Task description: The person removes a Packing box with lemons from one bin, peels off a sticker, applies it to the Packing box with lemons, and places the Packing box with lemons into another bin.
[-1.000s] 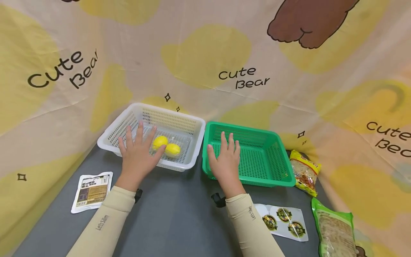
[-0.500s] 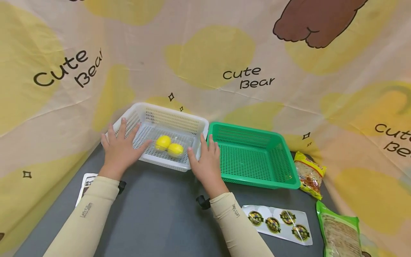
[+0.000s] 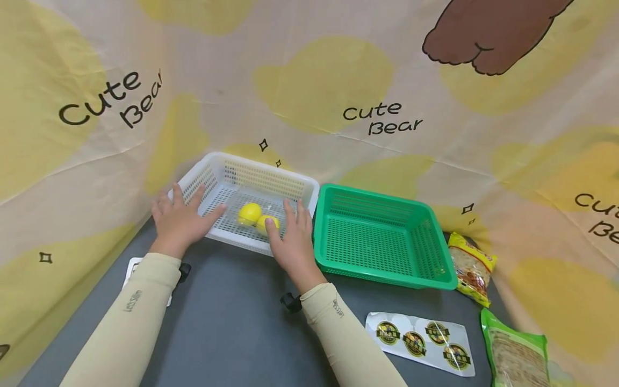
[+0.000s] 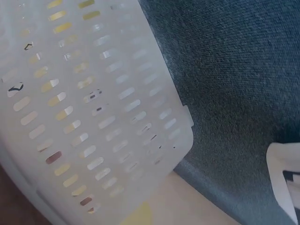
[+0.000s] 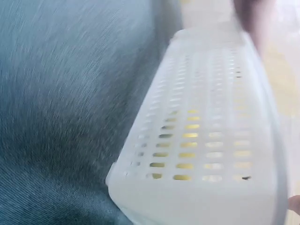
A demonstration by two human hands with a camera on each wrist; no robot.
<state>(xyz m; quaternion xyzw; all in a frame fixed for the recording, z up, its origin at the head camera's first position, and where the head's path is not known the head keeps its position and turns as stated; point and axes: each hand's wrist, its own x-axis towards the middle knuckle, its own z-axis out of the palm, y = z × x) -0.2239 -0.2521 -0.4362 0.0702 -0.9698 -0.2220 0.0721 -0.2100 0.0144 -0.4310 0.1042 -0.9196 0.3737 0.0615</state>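
Note:
A white perforated basket point(image 3: 237, 241) sits on the dark table, with two lemons point(image 3: 250, 213) in a clear plastic pack inside. At its left end, my left hand point(image 3: 179, 223) spreads its fingers over the rim. My right hand point(image 3: 293, 244) reaches over the front right part, fingers extended, its thumb overlapping one lemon in the head view. The basket's slotted wall point(image 4: 117, 117) fills much of the left wrist view. Yellow shows through the slots of the white basket point(image 5: 197, 108) in the right wrist view.
A green basket point(image 3: 387, 196) stands right beside the white one. Further right are a yellow snack bag point(image 3: 471, 269) and a green-edged bag point(image 3: 516, 355). A sticker sheet point(image 3: 420, 343) lies in front. A white packet point(image 3: 132, 264) is partly covered by the left sleeve.
My right hand has moved left from over the green basket to the white one. My left hand has shifted left to the white basket's left end. The head view has turned slightly.

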